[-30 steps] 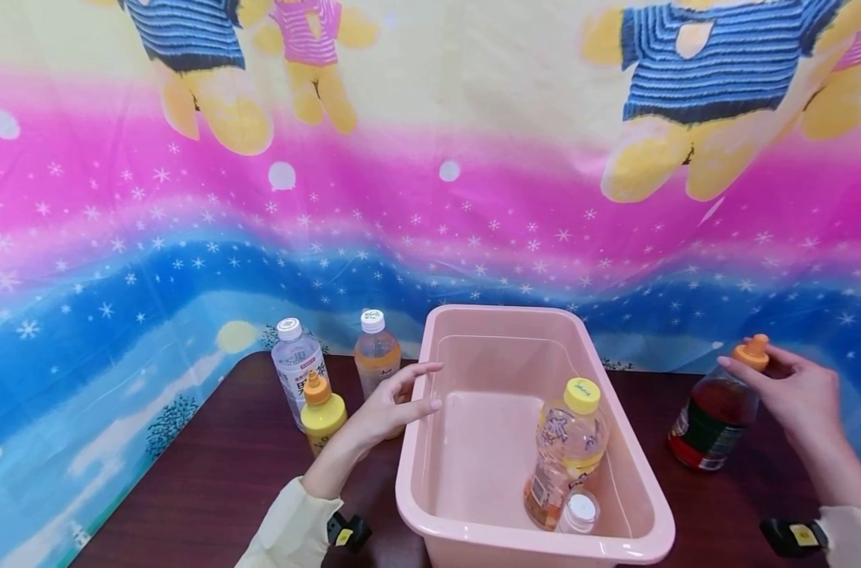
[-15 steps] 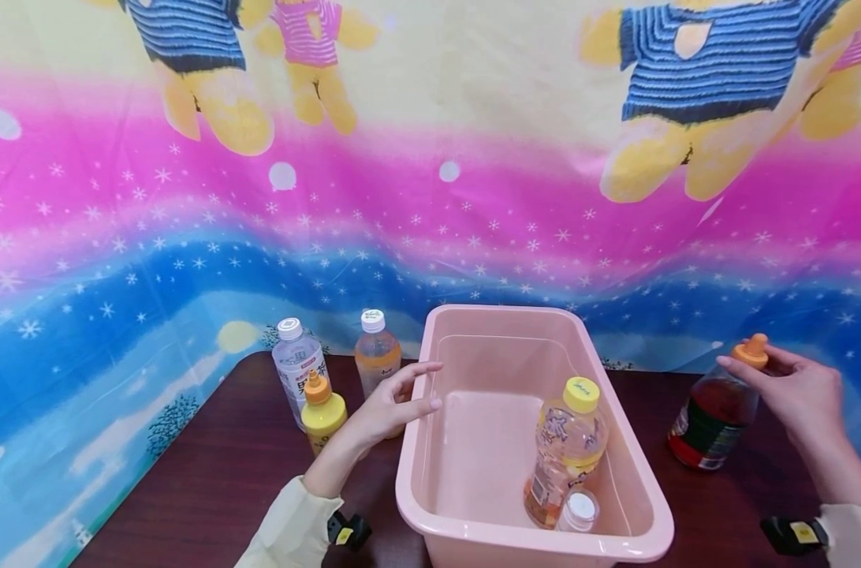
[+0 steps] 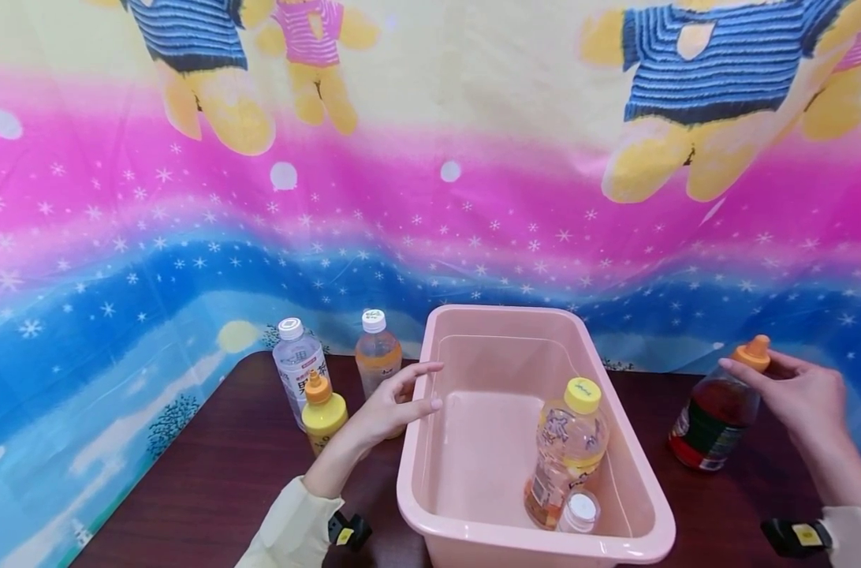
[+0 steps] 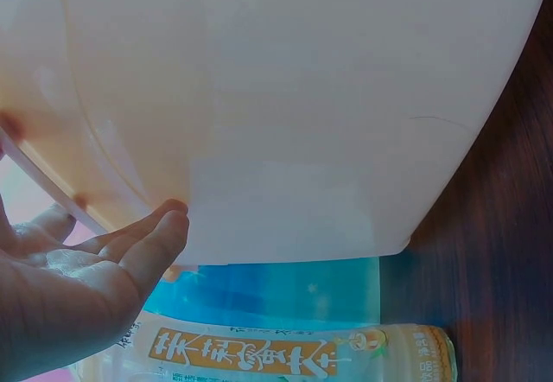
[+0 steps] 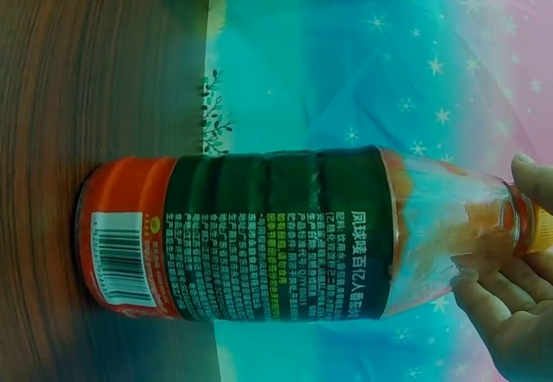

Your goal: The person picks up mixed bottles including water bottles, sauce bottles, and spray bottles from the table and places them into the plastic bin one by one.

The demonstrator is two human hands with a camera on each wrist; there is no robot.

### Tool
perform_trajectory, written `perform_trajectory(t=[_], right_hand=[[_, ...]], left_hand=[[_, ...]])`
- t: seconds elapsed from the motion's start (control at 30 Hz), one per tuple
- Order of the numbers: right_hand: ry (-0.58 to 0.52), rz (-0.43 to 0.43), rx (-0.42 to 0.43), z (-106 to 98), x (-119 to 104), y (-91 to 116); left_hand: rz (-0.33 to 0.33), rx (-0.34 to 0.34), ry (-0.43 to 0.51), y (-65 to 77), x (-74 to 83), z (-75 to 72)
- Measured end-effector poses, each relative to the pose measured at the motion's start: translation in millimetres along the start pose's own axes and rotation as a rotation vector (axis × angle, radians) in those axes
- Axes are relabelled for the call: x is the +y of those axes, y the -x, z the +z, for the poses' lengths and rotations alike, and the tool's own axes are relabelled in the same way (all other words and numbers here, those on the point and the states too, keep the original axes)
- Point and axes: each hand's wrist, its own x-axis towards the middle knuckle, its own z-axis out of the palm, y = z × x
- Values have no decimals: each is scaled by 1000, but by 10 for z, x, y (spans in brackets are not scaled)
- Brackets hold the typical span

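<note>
In the head view my left hand [image 3: 386, 406] grips the left rim of a pink plastic tub [image 3: 537, 530]. Its thumb and index finger reach over the rim; in the left wrist view other fingers [image 4: 155, 244] lie against the outer wall. My right hand [image 3: 803, 398] pinches the neck and orange cap of a sauce bottle [image 3: 710, 430] holding dark red contents. That bottle stands upright on the table right of the tub. The right wrist view shows its green and red label [image 5: 276, 235]. Inside the tub are a yellow-capped drink bottle [image 3: 568, 450] and a smaller white-capped bottle [image 3: 579, 511].
Left of the tub stand a white-capped clear bottle [image 3: 299, 359], a yellow squeeze bottle [image 3: 324, 414] with an orange tip, and an orange drink bottle [image 3: 378, 355]. All are on the dark wooden table [image 3: 182, 497]. A patterned cloth [image 3: 402, 197] hangs behind.
</note>
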Motion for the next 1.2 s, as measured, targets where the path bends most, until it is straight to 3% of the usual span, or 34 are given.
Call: perform_trajectory(t=[0.4,0.67,1.2], right_hand=[[3,34,-5,-8,-40,27],[27,-19,6,-5,-44,42],[-11,-29,56,-70,-158,132]], left_hand=[[8,-19,33,0,10,-2],[5,-15,22,-6,4,-6],[-4,-8,17,-9,1,3]])
